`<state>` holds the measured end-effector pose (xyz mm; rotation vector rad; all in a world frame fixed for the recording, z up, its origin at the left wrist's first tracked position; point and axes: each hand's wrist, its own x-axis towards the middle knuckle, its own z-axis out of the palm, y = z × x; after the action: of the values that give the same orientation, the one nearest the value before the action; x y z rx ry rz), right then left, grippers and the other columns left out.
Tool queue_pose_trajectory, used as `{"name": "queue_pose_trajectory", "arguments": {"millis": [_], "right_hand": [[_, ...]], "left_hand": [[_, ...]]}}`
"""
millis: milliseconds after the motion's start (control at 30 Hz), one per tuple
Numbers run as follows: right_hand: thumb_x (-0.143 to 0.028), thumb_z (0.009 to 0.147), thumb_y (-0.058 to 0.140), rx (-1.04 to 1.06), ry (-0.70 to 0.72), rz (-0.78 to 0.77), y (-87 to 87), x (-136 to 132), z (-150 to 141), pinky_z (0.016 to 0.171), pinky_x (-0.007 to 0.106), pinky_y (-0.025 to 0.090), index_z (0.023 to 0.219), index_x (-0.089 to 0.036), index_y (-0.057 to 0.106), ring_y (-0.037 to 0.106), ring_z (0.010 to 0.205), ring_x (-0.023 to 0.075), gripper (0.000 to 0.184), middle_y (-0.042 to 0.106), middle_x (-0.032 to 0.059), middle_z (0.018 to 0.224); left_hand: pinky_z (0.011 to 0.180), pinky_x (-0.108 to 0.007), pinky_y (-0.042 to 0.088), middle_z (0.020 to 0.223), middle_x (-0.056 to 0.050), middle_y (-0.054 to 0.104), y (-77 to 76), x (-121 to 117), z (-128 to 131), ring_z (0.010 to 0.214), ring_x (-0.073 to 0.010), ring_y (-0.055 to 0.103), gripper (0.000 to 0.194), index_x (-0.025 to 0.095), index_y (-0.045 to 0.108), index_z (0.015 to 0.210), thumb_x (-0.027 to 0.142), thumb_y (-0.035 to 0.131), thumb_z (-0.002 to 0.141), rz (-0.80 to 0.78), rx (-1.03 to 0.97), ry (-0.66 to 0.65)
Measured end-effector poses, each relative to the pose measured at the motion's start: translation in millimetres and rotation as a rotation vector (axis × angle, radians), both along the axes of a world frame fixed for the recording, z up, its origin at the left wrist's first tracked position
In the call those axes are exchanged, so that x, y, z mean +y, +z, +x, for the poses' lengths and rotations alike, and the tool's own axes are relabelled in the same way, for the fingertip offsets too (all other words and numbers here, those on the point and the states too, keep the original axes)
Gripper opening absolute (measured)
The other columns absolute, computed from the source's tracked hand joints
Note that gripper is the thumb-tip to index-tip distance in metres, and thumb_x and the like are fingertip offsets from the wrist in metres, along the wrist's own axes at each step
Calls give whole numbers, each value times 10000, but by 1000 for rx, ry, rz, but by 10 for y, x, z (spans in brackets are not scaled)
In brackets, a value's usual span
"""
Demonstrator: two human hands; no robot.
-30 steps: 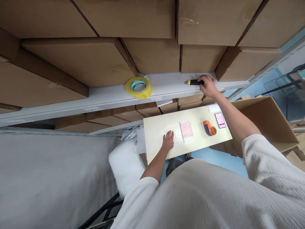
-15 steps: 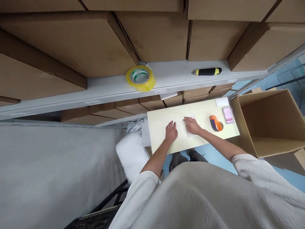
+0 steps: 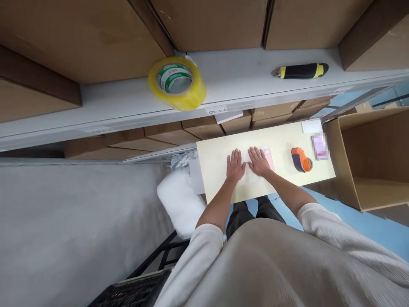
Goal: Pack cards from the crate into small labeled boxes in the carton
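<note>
My left hand (image 3: 235,165) lies flat, fingers spread, on the pale yellow tabletop (image 3: 214,170). Beside it my right hand (image 3: 258,162) is also flat with its fingers stretched out. A pink and white flat piece (image 3: 269,158) shows at the right edge of my right hand; its left part is hidden under the hand. Something clear and thin, perhaps plastic film, seems to lie below the hands, but I cannot make it out. An orange and purple tape dispenser (image 3: 301,160) sits to the right on the table.
A blurred pink packet (image 3: 320,147) and a white paper (image 3: 311,126) lie at the table's right end, beside an open carton (image 3: 348,166). The shelf above holds a yellow tape roll (image 3: 191,91), a utility knife (image 3: 300,71) and brown boxes (image 3: 211,25). White foam roll (image 3: 180,200) stands left.
Both hands have flattened and come closer together. The pink and white piece now shows beside my right hand. The camera view has shifted nearer the shelf.
</note>
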<state>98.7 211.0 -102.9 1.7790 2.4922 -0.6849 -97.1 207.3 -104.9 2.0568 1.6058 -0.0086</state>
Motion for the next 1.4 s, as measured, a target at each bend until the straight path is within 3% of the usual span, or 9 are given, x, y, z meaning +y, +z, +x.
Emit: {"name": "queue_pose_trajectory", "arguments": {"millis": [467, 1067, 1400], "right_hand": [[-466, 1126, 324, 17, -20, 16, -7, -29, -26, 1427, 616, 55, 1790, -48, 241, 107, 1752, 368, 789, 177, 176, 1871], [-450, 1106, 355, 19, -42, 28, 19, -42, -46, 1418, 649, 82, 1815, -70, 142, 125, 1747, 390, 832, 173, 170, 1871], [-445, 1119, 323, 45, -20, 2, 13, 2, 1, 1425, 633, 69, 1806, -56, 179, 113, 1751, 373, 803, 159, 174, 1875]], "left_hand": [[1433, -574, -2, 1898, -117, 100, -35, -108, 96, 1771, -293, 41, 787, 149, 173, 1818, 539, 321, 1150, 23, 22, 195], [1429, -609, 37, 1900, -130, 29, 10, -218, 250, 1770, -318, 0, 796, 144, 106, 1824, 514, 310, 1149, -33, 62, 369], [1424, -597, 20, 1897, -158, 51, 45, -189, -23, 1770, -315, 16, 790, 129, 139, 1818, 527, 304, 1155, -20, 37, 213]]}}
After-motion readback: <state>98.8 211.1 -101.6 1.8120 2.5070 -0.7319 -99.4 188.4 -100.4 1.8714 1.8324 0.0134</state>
